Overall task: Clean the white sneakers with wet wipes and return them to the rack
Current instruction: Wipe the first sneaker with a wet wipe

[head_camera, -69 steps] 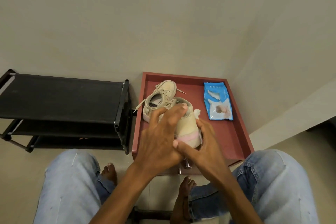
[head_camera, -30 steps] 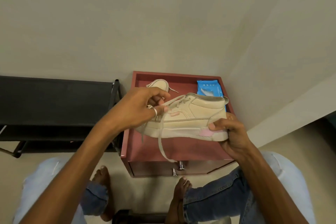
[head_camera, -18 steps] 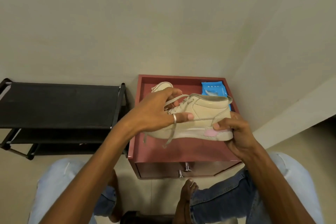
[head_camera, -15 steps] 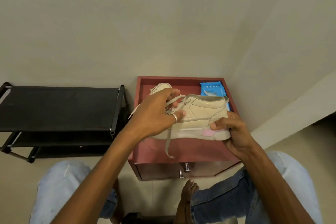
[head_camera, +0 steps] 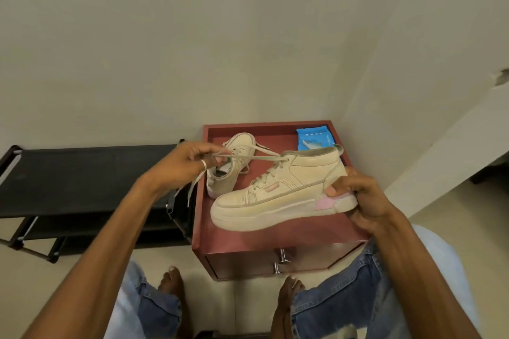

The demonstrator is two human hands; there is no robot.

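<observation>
Above the red cabinet [head_camera: 278, 231], hands: right [head_camera: 358, 198] grips sneaker [head_camera: 278, 195], left [head_camera: 190, 159] pinches lace [head_camera: 248, 158].

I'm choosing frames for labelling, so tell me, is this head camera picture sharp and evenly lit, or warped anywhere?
Head view: soft, even light, no glare; the held sneaker is sharp; the lace pinched by the left hand looks slightly soft; wide-angle warping tilts the black rack and wall corner near the edges.
</observation>
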